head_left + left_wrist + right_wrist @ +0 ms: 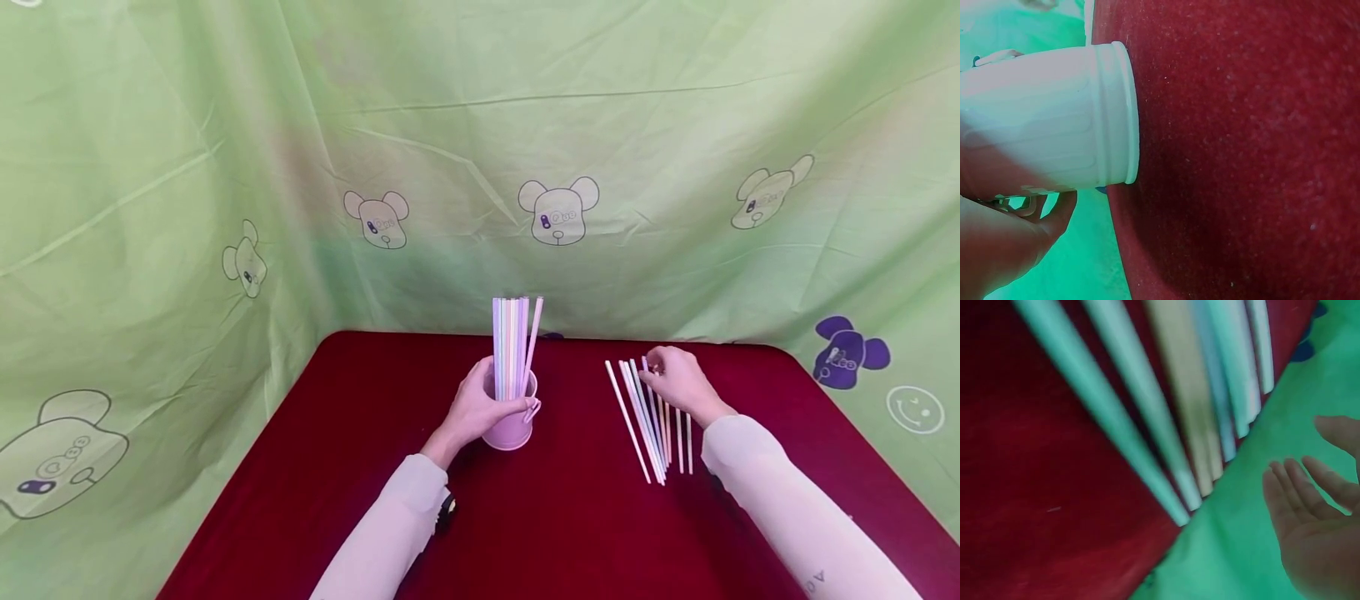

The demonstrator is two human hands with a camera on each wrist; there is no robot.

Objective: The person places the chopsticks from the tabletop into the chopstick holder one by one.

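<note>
A small pink bucket with a side handle stands upright on the table, holding a bundle of pastel straws. One pink straw leans apart from the bundle on the right. My left hand grips the bucket, its thumb across the front near the handle. The left wrist view shows the bucket's ribbed wall close up. To the right, several loose straws lie fanned out on the tabletop. Above their far ends hovers my right hand, its fingers loosely bent and holding nothing in the right wrist view.
Dark red cloth covers the table. Green curtains printed with bear heads hang close behind the table's back edge and along its left side. Something dark sits at the left wrist, below the white sleeve.
</note>
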